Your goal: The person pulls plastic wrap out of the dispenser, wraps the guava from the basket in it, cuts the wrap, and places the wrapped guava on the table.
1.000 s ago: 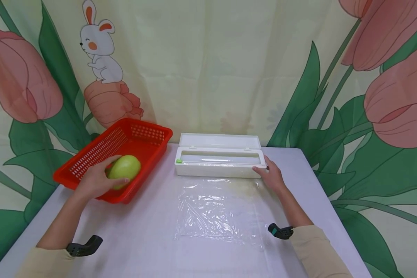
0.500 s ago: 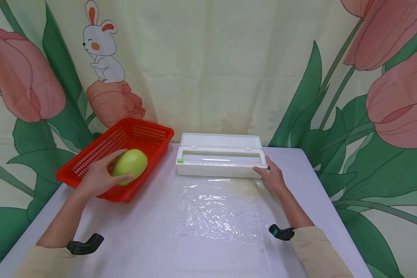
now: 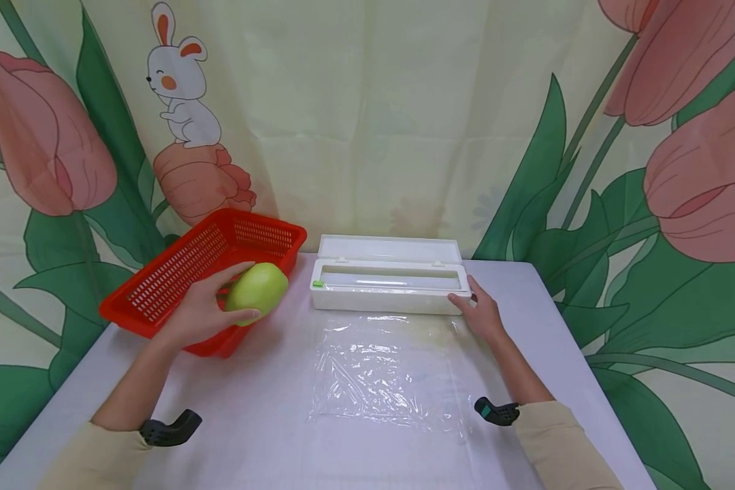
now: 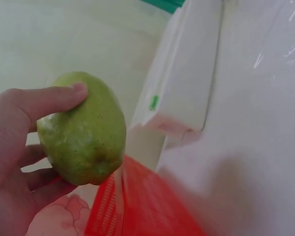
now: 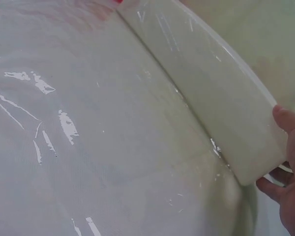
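Observation:
My left hand [image 3: 205, 312] grips a green mango [image 3: 256, 291], lifted over the front right corner of the red basket [image 3: 177, 269]. In the left wrist view the mango [image 4: 83, 130] fills my fingers [image 4: 49, 101] above the basket [image 4: 137, 206]. My right hand [image 3: 480, 313] holds the right end of the white cling-film dispenser [image 3: 388, 282], its lid open. In the right wrist view my fingers [image 5: 287, 120] curl round the dispenser's end [image 5: 221, 98]. A sheet of clear film [image 3: 382, 371] lies flat on the table in front of the dispenser.
The white table [image 3: 263, 422] ends at a flower-printed curtain [image 3: 373, 116] just behind the basket and dispenser. Table edges run close on the left and right.
My left hand has lifted the mango out of the basket and carried it rightward, toward the dispenser. The right hand has stayed on the dispenser's end.

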### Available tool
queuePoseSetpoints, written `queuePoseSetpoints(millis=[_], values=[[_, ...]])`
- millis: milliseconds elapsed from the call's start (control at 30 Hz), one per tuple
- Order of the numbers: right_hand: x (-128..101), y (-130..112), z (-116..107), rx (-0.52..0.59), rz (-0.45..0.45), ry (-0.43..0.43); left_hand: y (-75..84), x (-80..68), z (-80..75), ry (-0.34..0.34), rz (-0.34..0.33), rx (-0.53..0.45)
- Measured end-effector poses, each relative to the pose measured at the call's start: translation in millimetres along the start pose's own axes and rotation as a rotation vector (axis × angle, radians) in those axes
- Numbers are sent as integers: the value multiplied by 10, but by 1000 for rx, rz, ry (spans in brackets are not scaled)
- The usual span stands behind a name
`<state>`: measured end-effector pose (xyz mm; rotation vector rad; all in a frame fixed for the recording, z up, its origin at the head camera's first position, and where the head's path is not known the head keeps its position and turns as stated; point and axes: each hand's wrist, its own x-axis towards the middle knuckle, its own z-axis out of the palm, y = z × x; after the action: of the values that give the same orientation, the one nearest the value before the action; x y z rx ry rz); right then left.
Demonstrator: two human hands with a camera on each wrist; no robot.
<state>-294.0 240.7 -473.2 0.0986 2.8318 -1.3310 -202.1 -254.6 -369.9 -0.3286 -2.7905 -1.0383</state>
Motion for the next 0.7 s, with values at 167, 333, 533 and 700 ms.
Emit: queuePoseSetpoints(millis=[167,333,533,700], values=[[-8,6,0,42,-24,15,76,40,113,-14,40,-10],[-23,1,6,60,-57,19,153,79,249,-41,77,-29],[-35,5,2,49,-69,29,240,135,428,-101,91,-59],[-36,20,-6,17,-75,24,280,176,553,-158,80,-89]])
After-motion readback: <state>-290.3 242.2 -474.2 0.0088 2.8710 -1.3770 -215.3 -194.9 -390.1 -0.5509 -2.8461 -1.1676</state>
